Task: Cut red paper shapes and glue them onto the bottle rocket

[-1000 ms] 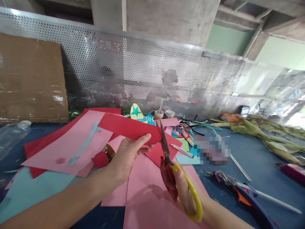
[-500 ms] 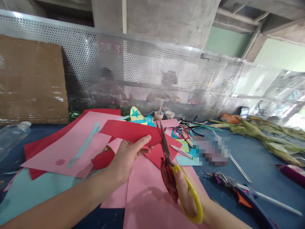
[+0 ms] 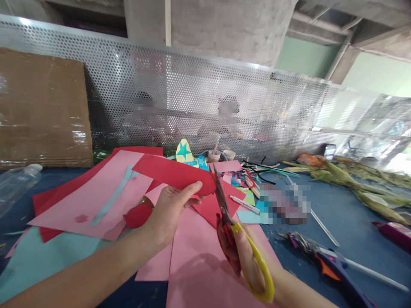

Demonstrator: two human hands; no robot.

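Between thumb and fingers, my left hand (image 3: 173,209) pinches a strip of red paper (image 3: 170,171) with a rounded right end. A drawn curved line shows near the strip's left end. My right hand (image 3: 242,252) grips a pair of scissors (image 3: 226,209) with one yellow and one red handle. Their blades point up and away, at the rounded right edge of the strip. Below both hands lies pink paper (image 3: 205,273), and a larger red sheet (image 3: 208,209) is behind the strip. A cut red piece (image 3: 138,214) rests left of my left hand.
A glue gun (image 3: 330,261) and a white stick (image 3: 324,226) lie on the blue table at right. A white marker (image 3: 244,204) is beyond the scissors. Corn husks (image 3: 362,188) spread at far right; a plastic bottle (image 3: 19,184) lies at left. Perforated metal panels (image 3: 192,98) stand behind.
The red strip's left end has risen and tilted slightly. Both hands and the scissors stay in nearly the same place, with the blades still at the strip's right edge.
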